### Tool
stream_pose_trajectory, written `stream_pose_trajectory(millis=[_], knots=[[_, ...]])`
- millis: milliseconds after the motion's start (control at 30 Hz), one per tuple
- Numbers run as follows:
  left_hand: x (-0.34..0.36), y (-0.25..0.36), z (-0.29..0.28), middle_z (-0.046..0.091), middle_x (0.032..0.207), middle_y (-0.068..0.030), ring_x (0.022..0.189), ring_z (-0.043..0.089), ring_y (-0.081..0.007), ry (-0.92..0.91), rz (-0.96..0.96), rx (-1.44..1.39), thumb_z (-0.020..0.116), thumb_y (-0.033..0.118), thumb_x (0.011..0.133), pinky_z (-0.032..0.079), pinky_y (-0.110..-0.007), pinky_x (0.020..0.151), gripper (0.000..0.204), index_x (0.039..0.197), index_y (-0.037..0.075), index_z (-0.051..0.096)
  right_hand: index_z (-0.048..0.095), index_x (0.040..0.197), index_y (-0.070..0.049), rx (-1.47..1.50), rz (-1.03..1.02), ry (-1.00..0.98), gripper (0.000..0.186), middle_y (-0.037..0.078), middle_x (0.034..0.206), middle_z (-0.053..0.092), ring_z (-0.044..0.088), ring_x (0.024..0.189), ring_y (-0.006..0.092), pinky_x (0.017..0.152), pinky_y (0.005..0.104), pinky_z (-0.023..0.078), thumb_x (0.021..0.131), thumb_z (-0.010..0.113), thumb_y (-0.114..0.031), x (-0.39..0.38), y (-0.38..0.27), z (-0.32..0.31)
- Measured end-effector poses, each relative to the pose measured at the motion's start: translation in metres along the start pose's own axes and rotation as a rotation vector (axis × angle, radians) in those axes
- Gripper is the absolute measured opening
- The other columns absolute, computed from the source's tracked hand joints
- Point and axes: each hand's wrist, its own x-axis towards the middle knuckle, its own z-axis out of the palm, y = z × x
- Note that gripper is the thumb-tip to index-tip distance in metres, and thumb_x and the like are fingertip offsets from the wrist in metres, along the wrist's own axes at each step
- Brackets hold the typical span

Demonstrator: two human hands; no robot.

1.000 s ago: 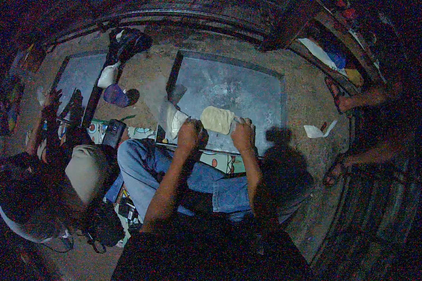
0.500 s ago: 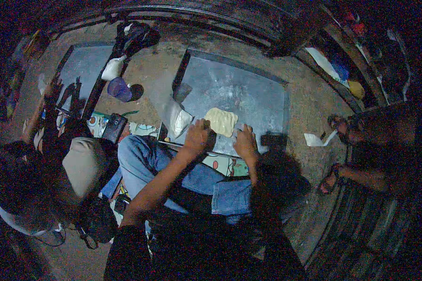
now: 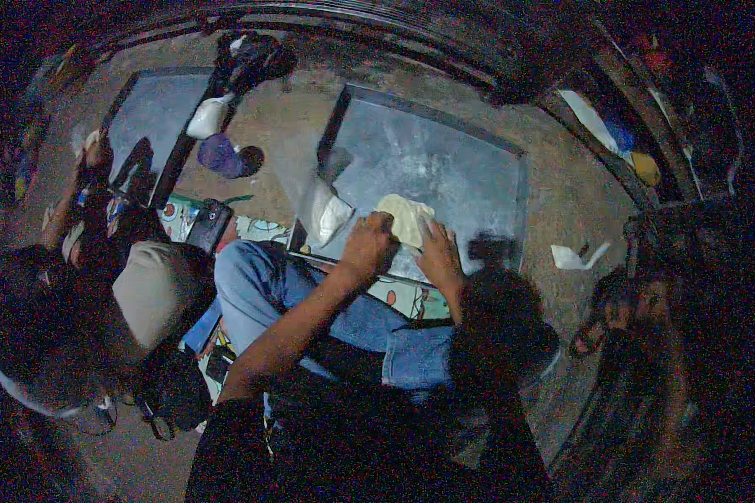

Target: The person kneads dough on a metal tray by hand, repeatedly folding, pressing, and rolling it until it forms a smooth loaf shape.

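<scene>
My left hand (image 3: 372,243), fingers curled, and my right hand (image 3: 436,250), fingers bent, grip the near edge of a pale, soft slab like dough (image 3: 403,210). It lies on a large grey, powder-dusted tray (image 3: 436,151) with raised dark edges, over my crossed legs in blue jeans (image 3: 327,310). A white bag of powder (image 3: 335,216) lies just left of the dough. The undersides of my fingers are hidden.
At left, another person (image 3: 50,335) reaches toward a second tray (image 3: 164,92). A white bag (image 3: 210,117), purple container (image 3: 218,155) and phone (image 3: 210,225) lie between trays. A white folded piece (image 3: 575,256) lies at right, beside another person's sandalled foot (image 3: 591,327).
My hands have moved closer together on the dough, the right one inward. The person at right has shifted their legs toward the lower right. The whole view has tilted slightly.
</scene>
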Motion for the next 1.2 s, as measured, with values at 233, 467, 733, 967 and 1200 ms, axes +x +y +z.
stream_pose_trajectory(millis=[233,467,733,967,1200], knots=[[0.017,-0.014,0.011,0.064,0.108,-0.0123,0.104,0.058,-0.0310,-0.204,0.085,0.280,0.057,0.015,0.083,0.043,-0.048,0.090,0.024,0.104,0.004,0.059,0.054,0.127,0.001,-0.135,-0.046,-0.001,0.057,0.019,0.130,0.052,0.045,0.126,0.0337,0.108,0.0518,0.029,0.081,0.069,-0.028,0.006,0.001,0.013],[0.022,-0.019,0.015,0.064,0.110,-0.0112,0.108,0.057,-0.0296,-0.189,0.180,0.285,0.058,0.021,0.086,0.037,-0.051,0.098,0.021,0.101,0.007,0.064,0.059,0.122,-0.001,-0.111,0.016,0.007,0.040,0.016,0.127,0.057,0.051,0.120,0.0309,0.109,0.0539,0.026,0.088,0.060,-0.024,0.010,0.006,0.014],[0.031,-0.020,0.012,0.065,0.105,-0.0104,0.101,0.061,-0.0300,-0.126,0.165,0.294,0.060,0.022,0.086,0.037,-0.051,0.097,0.022,0.102,0.009,0.065,0.065,0.112,-0.007,0.064,-0.025,0.216,0.034,0.014,0.118,0.062,0.054,0.113,0.0316,0.105,0.0461,0.034,0.078,0.065,-0.010,0.006,0.019,0.027],[0.049,-0.024,0.002,0.064,0.097,-0.0140,0.088,0.064,-0.0362,-0.131,0.217,0.258,0.065,0.012,0.078,0.042,-0.050,0.087,0.035,0.112,0.007,0.057,0.066,0.108,-0.001,-0.073,-0.194,0.253,0.035,0.015,0.117,0.061,0.053,0.113,0.0343,0.100,0.0452,0.040,0.074,0.064,-0.007,-0.004,0.005,0.036],[0.061,-0.043,-0.003,0.067,0.080,-0.0142,0.076,0.065,-0.0394,-0.130,0.143,-0.064,0.074,0.013,0.067,0.047,-0.048,0.077,0.043,0.106,0.007,0.057,0.062,0.116,-0.003,0.035,0.075,0.171,0.042,0.019,0.127,0.052,0.046,0.121,0.0358,0.103,0.0446,0.038,0.074,0.064,-0.005,0.006,0.012,0.037]])
